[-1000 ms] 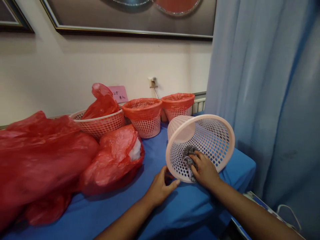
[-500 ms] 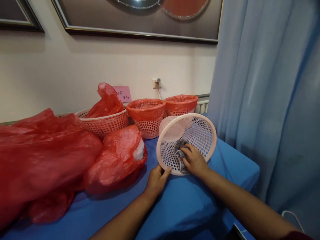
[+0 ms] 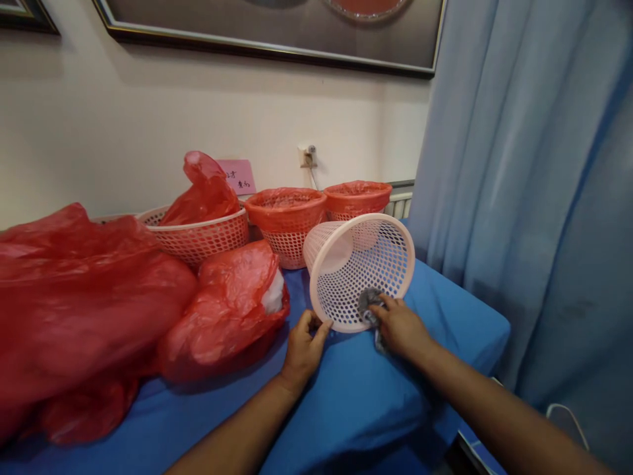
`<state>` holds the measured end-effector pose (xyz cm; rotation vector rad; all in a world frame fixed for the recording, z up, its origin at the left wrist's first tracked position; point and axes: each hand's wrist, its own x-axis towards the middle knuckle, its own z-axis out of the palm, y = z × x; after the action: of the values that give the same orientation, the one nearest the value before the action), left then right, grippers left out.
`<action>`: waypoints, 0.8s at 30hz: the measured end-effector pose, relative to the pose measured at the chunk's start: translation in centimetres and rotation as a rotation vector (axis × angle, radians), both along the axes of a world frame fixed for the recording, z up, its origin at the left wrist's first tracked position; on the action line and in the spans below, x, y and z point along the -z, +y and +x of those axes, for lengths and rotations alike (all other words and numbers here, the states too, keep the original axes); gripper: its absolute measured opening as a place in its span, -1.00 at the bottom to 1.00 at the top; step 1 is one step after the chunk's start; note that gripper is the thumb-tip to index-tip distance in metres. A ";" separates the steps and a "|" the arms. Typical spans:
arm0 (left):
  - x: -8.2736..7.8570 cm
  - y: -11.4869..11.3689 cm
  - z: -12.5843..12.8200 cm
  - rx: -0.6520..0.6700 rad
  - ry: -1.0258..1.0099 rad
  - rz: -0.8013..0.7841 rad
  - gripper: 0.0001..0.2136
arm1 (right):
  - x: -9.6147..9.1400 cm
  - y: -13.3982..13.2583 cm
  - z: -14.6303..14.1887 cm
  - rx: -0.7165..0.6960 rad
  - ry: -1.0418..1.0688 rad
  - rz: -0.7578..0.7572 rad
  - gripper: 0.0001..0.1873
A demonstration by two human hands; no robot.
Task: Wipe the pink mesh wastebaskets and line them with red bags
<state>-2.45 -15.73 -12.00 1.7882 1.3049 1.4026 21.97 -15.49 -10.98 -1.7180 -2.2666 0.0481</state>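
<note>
I see the holed plastic basket [image 3: 349, 280] lying sideways on the blue surface [image 3: 341, 396]; at its near rim, the left hand [image 3: 304, 346] pinches lightly, the right hand [image 3: 403, 326], fingers curled, grips crumpled grey cloth [image 3: 368, 302].

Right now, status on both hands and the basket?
Left hand at rim of tipped basket; right hand holding grey cloth at its mouth. Two lined baskets behind.

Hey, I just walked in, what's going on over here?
A person has a pale pink mesh basket tipped on its side on a blue-covered table, its mouth facing them. Their left hand holds the lower rim, and their right hand holds a gray cloth at the basket's mouth. Behind stand two baskets lined with red bags, and filled red bags lie to the left.
</note>
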 end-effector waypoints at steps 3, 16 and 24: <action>-0.8 -0.4 0.3 -0.029 0.031 0.071 -0.80 | -0.4 0.9 0.5 0.124 -0.026 0.039 -0.48; -1.0 -0.5 0.3 0.026 0.040 0.009 -0.79 | 0.4 2.5 1.5 -0.016 0.019 0.109 -0.50; 0.6 -0.2 0.5 0.236 0.075 -0.158 -0.76 | 2.1 0.2 -3.6 -0.335 0.327 0.122 -0.32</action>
<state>-1.95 -15.89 -12.56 1.8342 1.1626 1.0849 18.37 -15.26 -13.09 -1.1594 -2.2277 0.2380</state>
